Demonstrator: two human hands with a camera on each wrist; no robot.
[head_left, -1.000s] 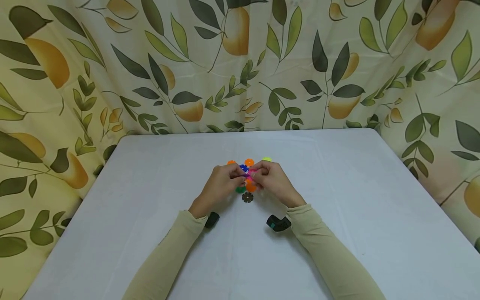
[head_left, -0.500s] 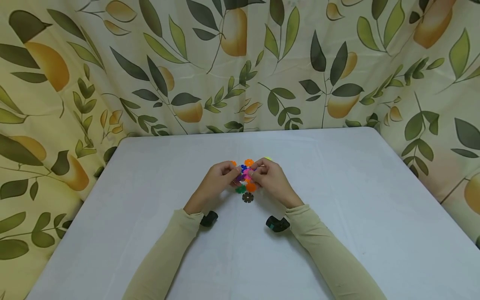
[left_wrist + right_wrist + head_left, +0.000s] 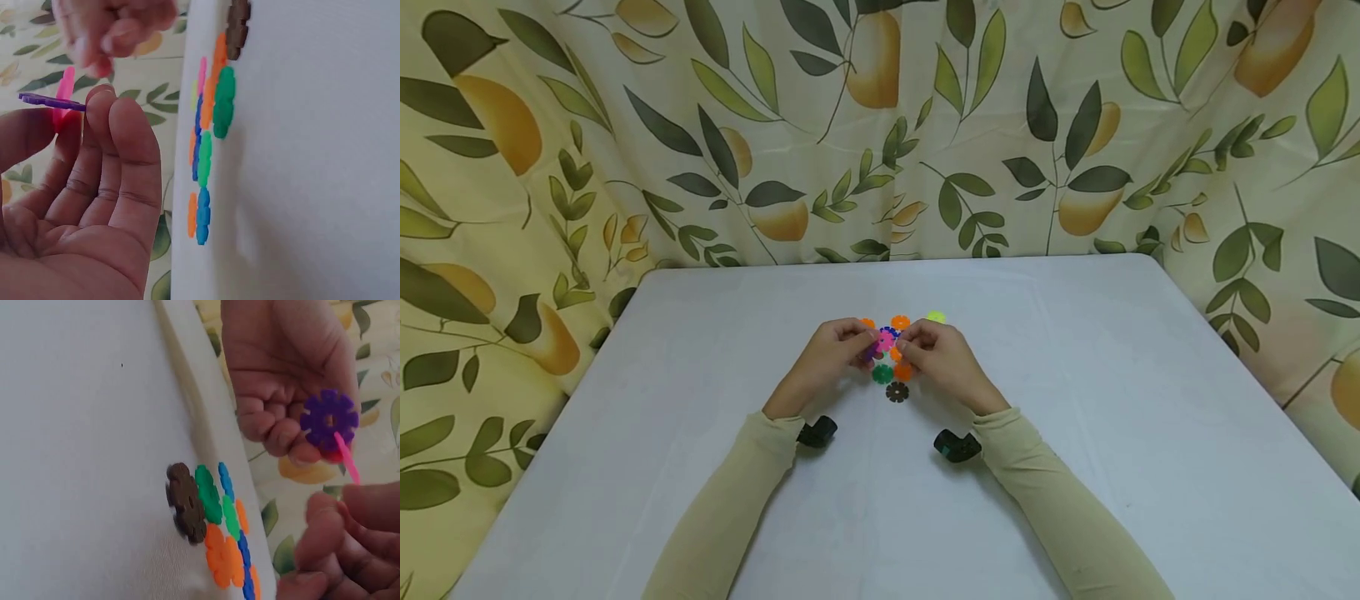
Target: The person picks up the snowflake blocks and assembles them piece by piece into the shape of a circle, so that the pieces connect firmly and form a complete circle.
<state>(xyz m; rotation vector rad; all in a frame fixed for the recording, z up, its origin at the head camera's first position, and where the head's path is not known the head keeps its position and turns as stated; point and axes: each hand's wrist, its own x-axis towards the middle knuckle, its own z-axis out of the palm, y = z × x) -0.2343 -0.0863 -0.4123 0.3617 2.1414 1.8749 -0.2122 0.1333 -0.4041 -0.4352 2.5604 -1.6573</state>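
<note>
Between thumb and fingers my left hand [image 3: 833,354] pinches a purple notched disc [image 3: 329,420]. Slotted into it and standing at an angle is a pink notched disc [image 3: 886,340]. Both are held up off the table, as the left wrist view shows. My right hand [image 3: 942,357] is close beside the pink disc, fingers bent loosely, with a small gap to it in the head view. Its fingertips [image 3: 94,53] hold nothing visible. Under the hands lie a brown disc [image 3: 897,392], a green disc [image 3: 883,374] and an orange disc [image 3: 902,372].
More flat notched discs lie past the hands: an orange one [image 3: 900,322], a yellow-green one [image 3: 936,317] and a blue one [image 3: 203,216]. They rest on a white-covered table [image 3: 1037,333]. A leaf-patterned curtain [image 3: 850,167] hangs behind the table.
The right hand has let go of the pink disc. The left hand has moved slightly left, carrying the joined purple and pink discs, and the pink disc's face now shows.
</note>
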